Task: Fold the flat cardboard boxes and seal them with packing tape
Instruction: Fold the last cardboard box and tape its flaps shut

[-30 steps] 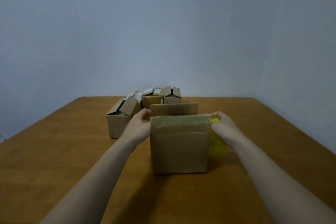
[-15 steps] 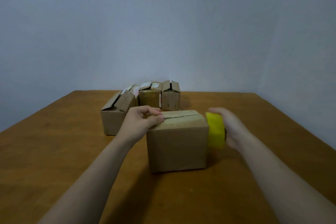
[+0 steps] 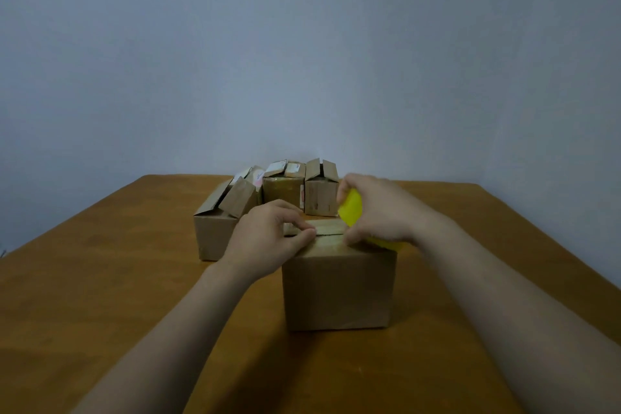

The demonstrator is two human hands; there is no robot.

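Observation:
A small brown cardboard box (image 3: 337, 289) stands on the wooden table (image 3: 100, 296) in front of me, its top flaps folded down. My left hand (image 3: 268, 239) rests on the left part of the box top, fingers curled, thumb and fingertips pressing on the flap seam. My right hand (image 3: 379, 212) grips a yellow packing tape roll (image 3: 351, 212) and holds it over the right part of the box top. Most of the roll is hidden by the hand.
Behind the box stand three other cardboard boxes: a larger one (image 3: 215, 232) with raised flaps at left, a taped one (image 3: 282, 190) in the middle and one (image 3: 321, 193) with half-open flaps at right. A grey wall rises behind the table's far edge.
The far flap has been folded down and the box top closed. My right hand lifted the yellow roll from the box's right side up onto its top. My left hand stayed on the top's left part.

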